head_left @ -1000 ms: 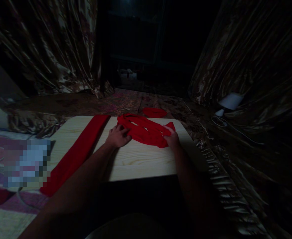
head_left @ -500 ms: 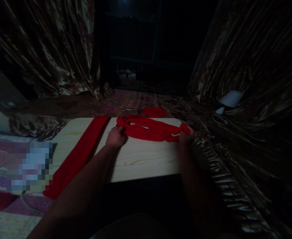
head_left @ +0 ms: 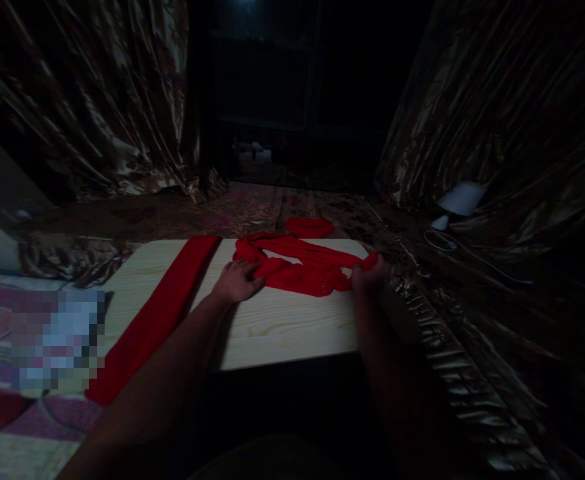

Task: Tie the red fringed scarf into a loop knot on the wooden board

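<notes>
Dim rm, pale tabletop (head_left: 282,327): L hand (head_left: 237,281) loosely spread on red cloth (head_left: 300,277), R hand (head_left: 371,277) pinching its R end; best tug gently w/o twisting.

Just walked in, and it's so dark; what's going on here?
Someone is handling a looped red cloth on a pale wood-grained table. The right hand grips its right end; the left hand touches its left end. A long red strip lies to the left, and another red piece lies beyond the table.
</notes>
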### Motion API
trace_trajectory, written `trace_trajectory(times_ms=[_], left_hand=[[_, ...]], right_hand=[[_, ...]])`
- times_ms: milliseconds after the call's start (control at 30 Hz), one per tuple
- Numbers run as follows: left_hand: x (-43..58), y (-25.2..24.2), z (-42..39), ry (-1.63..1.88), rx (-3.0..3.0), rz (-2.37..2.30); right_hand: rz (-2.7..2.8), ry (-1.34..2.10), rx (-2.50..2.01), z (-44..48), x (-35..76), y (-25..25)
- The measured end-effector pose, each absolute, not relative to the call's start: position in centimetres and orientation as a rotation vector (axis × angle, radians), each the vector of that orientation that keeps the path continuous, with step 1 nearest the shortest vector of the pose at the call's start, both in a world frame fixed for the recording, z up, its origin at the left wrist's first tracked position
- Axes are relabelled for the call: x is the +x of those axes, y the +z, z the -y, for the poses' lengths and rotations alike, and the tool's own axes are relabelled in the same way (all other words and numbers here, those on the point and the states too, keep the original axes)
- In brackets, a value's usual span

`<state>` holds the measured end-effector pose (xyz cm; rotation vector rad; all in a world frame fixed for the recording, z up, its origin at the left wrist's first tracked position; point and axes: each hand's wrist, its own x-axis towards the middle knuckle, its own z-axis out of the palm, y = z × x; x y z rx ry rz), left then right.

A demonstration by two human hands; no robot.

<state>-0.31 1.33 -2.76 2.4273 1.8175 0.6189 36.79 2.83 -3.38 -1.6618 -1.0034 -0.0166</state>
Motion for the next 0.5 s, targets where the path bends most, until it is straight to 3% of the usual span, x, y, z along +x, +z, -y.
trace_trajectory(times_ms=[233, 500], left_hand=[[-0.4, -2.8, -1.3, 0.697, 2.556, -1.736], [-0.2, -2.3, -1.1, 0.728, 2.58, -1.642]], right_hand=[[1.255, 0.135, -1.736, -3.4, 35.0, -3.7], [1.183, 0.181, -1.742, -3.5, 35.1, -3.7]])
